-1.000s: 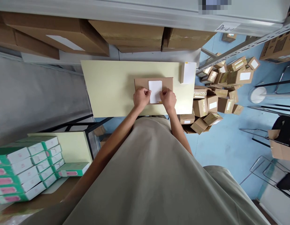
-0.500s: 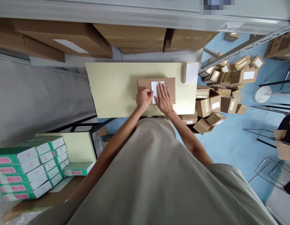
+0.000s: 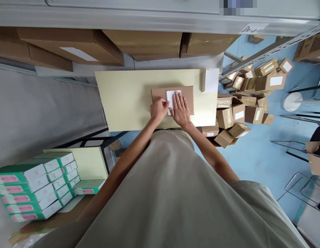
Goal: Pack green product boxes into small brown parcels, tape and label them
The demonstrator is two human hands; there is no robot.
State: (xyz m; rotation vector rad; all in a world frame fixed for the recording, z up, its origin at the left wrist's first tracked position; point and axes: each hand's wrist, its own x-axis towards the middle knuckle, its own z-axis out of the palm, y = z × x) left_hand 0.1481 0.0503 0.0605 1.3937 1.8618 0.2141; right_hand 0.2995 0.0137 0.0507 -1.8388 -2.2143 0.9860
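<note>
A flat brown cardboard box [image 3: 158, 93] lies on the cream tabletop [image 3: 123, 100], with a white label [image 3: 170, 95] on its upper face. My right hand [image 3: 181, 109] rests flat over the label's right part, fingers stretched out and holding nothing. At the label's left edge is my left hand [image 3: 159, 109], its thumb and forefinger pinched together. Whatever may be between those fingertips is too small to make out. Both hands partly cover the box's near side.
A white box [image 3: 210, 80] stands at the tabletop's far right corner. Behind it, a grey shelf [image 3: 149, 19] holds large cartons [image 3: 149, 43]. Many small cartons [image 3: 237, 112] are heaped on the blue floor at right. Green-and-white boxes [image 3: 33, 186] are stacked at lower left.
My hands keep almost the same place on the box and label. The whole view has shifted slightly with my head.
</note>
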